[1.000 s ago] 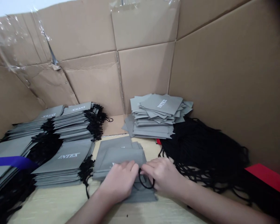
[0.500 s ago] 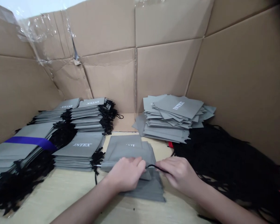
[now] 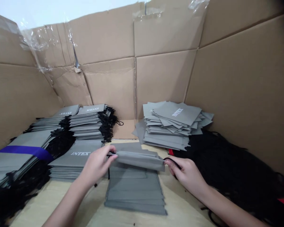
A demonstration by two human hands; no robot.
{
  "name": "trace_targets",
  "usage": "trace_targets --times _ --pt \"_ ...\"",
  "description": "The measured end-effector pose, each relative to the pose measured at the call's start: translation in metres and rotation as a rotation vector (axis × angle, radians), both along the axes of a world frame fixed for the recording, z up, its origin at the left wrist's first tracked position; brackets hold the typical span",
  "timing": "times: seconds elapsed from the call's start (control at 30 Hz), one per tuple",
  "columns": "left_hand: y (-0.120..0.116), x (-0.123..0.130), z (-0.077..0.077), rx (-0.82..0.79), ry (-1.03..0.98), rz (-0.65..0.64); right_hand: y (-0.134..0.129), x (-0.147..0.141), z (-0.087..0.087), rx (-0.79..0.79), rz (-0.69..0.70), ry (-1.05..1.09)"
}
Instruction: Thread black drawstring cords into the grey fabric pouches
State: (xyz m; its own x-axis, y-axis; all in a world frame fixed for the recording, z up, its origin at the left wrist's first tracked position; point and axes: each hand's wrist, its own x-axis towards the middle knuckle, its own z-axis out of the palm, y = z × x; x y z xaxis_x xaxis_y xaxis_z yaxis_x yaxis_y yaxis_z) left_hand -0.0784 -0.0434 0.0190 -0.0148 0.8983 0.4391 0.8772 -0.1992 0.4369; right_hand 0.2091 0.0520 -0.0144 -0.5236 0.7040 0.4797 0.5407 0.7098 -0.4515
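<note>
A grey pouch (image 3: pixel 139 160) is stretched between both hands above a pile of flat grey pouches (image 3: pixel 134 192). My left hand (image 3: pixel 98 164) pinches a black cord at the pouch's left end. At its right end, my right hand (image 3: pixel 186 170) is closed on a black cord (image 3: pixel 174 161), with a thin pale tip showing between the fingers and the pouch. Just left of my left hand sits a neat stack of grey pouches (image 3: pixel 78 154) marked INTEX.
More corded stacks (image 3: pixel 86 124) stand at the back left, one bundle under a purple band (image 3: pixel 26 150). Loose grey pouches (image 3: pixel 177 116) are heaped at the back right, beside a mass of black cords (image 3: pixel 234 167). Cardboard walls (image 3: pixel 163 75) surround the table (image 3: pixel 123 219).
My left hand has moved left and up to the pouch's left end, uncovering more of the pouch. My right hand has shifted slightly right. The camera view has tilted a little.
</note>
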Motion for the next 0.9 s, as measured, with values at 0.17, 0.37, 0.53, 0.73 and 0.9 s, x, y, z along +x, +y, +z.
trace_targets --times 0.17,0.37,0.53,0.73,0.9 --pt "0.01 -0.025 -0.005 -0.056 -0.389 0.005 0.004 0.002 0.002 -0.099 0.025 0.009" --pt "0.016 -0.015 -0.016 -0.08 -0.537 -0.015 -0.002 -0.007 0.003 -0.192 0.069 0.035" --pt "0.012 -0.01 -0.012 -0.124 -1.064 -0.151 -0.006 -0.014 0.0 -0.359 0.069 0.135" --pt "0.01 -0.005 -0.01 -0.044 -1.309 -0.107 -0.012 -0.022 -0.015 -0.726 0.202 0.22" --pt "0.015 0.003 -0.021 -0.007 -1.247 -0.03 -0.023 -0.024 -0.018 -0.689 0.163 0.038"
